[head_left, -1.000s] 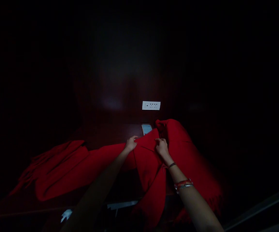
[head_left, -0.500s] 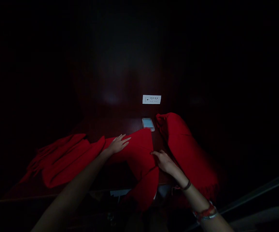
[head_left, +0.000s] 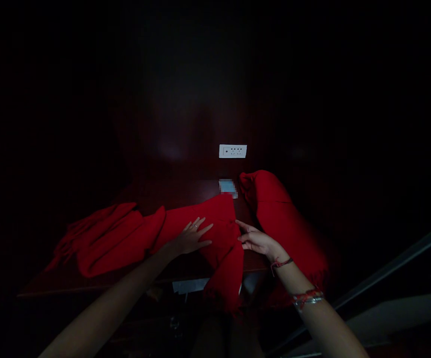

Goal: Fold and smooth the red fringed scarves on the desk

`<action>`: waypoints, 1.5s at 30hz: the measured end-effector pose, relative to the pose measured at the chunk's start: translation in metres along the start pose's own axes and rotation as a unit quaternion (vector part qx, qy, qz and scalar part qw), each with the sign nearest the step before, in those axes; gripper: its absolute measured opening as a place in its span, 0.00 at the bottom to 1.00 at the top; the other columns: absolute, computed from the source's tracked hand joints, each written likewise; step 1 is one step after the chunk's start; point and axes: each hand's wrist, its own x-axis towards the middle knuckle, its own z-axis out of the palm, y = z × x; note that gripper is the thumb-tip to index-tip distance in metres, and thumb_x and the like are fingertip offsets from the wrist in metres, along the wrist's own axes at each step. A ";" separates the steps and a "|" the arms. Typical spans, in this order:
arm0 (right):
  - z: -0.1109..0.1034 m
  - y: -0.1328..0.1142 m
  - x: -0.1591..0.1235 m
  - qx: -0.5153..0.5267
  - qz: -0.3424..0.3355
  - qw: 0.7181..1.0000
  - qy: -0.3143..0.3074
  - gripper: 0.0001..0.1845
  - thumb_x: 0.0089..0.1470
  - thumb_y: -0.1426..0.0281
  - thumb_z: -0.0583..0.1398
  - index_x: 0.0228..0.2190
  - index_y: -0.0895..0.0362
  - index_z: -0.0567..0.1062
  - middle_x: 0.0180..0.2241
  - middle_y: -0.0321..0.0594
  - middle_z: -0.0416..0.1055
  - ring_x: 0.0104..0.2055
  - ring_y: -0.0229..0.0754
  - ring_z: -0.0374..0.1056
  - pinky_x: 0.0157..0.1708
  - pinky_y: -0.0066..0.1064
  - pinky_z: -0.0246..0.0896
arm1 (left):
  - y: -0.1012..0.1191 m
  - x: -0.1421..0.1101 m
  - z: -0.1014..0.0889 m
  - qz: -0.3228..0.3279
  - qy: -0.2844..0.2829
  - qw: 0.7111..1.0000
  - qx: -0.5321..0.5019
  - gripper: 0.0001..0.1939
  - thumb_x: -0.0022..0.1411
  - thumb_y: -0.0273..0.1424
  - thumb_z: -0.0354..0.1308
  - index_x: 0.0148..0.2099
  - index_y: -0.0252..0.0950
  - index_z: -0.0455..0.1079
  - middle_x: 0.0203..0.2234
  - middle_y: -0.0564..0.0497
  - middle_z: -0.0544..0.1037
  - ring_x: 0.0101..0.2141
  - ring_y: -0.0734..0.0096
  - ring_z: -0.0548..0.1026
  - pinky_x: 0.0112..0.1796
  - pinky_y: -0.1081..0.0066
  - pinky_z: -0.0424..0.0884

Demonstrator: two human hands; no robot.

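A long red fringed scarf point(head_left: 215, 211) lies across the dark wooden tabletop point(head_left: 185, 188), its left part loosely bunched. On the right it bends, and one end hangs over the front edge. My left hand point(head_left: 192, 239) rests flat on the scarf near the bend, fingers spread. At the scarf's right edge is my right hand point(head_left: 257, 242), fingers apart, with the fingertips touching the cloth. Another red fringed cloth point(head_left: 280, 209), folded, lies to the right of that hand; whether it joins the scarf is not visible.
A small light-blue item point(head_left: 228, 187), blurred out, lies behind the scarf. A white socket plate point(head_left: 233, 151) is on the dark back panel. Below the table's front edge is a pale strip point(head_left: 191, 286). A pale rail point(head_left: 394, 266) slants across the lower right.
Both hands have loosened from the scarf's bend; my left hand now lies flat. The bent part has shifted slightly left, away from the folded red cloth. The view has tilted a little.
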 end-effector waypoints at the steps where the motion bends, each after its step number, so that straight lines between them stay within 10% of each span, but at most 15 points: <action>1: -0.002 0.000 -0.004 -0.010 0.009 1.000 -0.014 0.41 0.28 0.84 0.53 0.49 0.53 0.55 0.35 0.35 0.68 0.29 0.35 0.67 0.26 0.29 0.65 | -0.003 0.000 -0.003 -0.002 -0.021 1.000 -0.004 0.33 0.52 0.51 0.41 0.58 0.45 0.42 0.57 0.46 0.42 0.55 0.54 0.37 0.50 0.55 0.42; 6: -0.005 -0.003 -0.013 -0.123 0.017 0.992 -0.011 0.36 0.28 0.85 0.50 0.44 0.56 0.62 0.29 0.33 0.68 0.27 0.34 0.66 0.24 0.25 0.64 | -0.009 0.004 -0.012 0.020 -0.015 1.000 0.000 0.31 0.53 0.49 0.43 0.57 0.48 0.44 0.57 0.47 0.41 0.55 0.50 0.37 0.49 0.53 0.44; 11: 0.008 -0.008 0.004 -0.355 0.007 0.928 0.110 0.22 0.36 0.82 0.49 0.38 0.63 0.69 0.31 0.41 0.67 0.27 0.34 0.63 0.20 0.22 0.60 | 0.010 0.002 0.004 0.054 0.068 0.996 0.033 0.21 0.60 0.40 0.37 0.55 0.44 0.52 0.48 0.47 0.57 0.48 0.64 0.57 0.47 0.64 0.52; 16: 0.019 -0.017 0.009 -0.454 -0.004 0.886 0.097 0.44 0.29 0.84 0.54 0.52 0.57 0.52 0.52 0.49 0.49 0.38 0.40 0.62 0.18 0.18 0.58 | 0.007 0.007 0.007 0.010 -0.011 1.000 0.018 0.37 0.51 0.52 0.42 0.58 0.40 0.42 0.53 0.43 0.50 0.52 0.56 0.50 0.49 0.60 0.47; 24: -0.005 -0.026 0.014 -0.320 0.079 0.944 0.019 0.45 0.28 0.86 0.49 0.52 0.52 0.51 0.38 0.36 0.66 0.29 0.30 0.65 0.22 0.17 0.58 | -0.023 0.028 -0.021 0.078 -0.022 0.995 0.050 0.30 0.54 0.44 0.46 0.57 0.42 0.44 0.56 0.47 0.48 0.55 0.60 0.44 0.50 0.61 0.45; 29: 0.002 -0.019 0.010 -0.502 -0.013 0.862 0.072 0.46 0.30 0.79 0.59 0.53 0.62 0.49 0.51 0.51 0.50 0.43 0.45 0.60 0.30 0.26 0.62 | 0.004 0.004 -0.008 0.090 0.090 0.990 0.061 0.22 0.60 0.37 0.39 0.56 0.42 0.48 0.55 0.48 0.50 0.53 0.66 0.49 0.50 0.65 0.48; 33: 0.007 -0.020 0.006 -0.575 -0.028 0.818 0.009 0.60 0.26 0.71 0.64 0.55 0.62 0.34 0.56 0.55 0.35 0.54 0.50 0.44 0.45 0.36 0.53 | 0.016 -0.013 0.001 0.061 -0.017 0.998 0.030 0.34 0.54 0.48 0.41 0.59 0.39 0.39 0.56 0.44 0.45 0.55 0.60 0.43 0.51 0.60 0.45; 39: -0.003 -0.039 0.002 -0.685 0.050 0.717 -0.122 0.58 0.22 0.77 0.64 0.55 0.63 0.41 0.57 0.52 0.32 0.58 0.47 0.33 0.53 0.28 0.34 | 0.008 -0.002 -0.019 0.050 -0.148 0.988 0.020 0.47 0.44 0.54 0.49 0.59 0.39 0.34 0.57 0.42 0.35 0.55 0.56 0.34 0.51 0.57 0.40; 45: -0.009 -0.040 -0.011 -0.712 0.036 0.689 -0.128 0.48 0.28 0.76 0.63 0.53 0.62 0.51 0.57 0.50 0.38 0.57 0.46 0.37 0.53 0.28 0.36 | 0.016 -0.001 -0.033 0.116 -0.071 0.989 0.063 0.32 0.51 0.42 0.51 0.57 0.40 0.47 0.57 0.45 0.43 0.55 0.62 0.41 0.50 0.62 0.43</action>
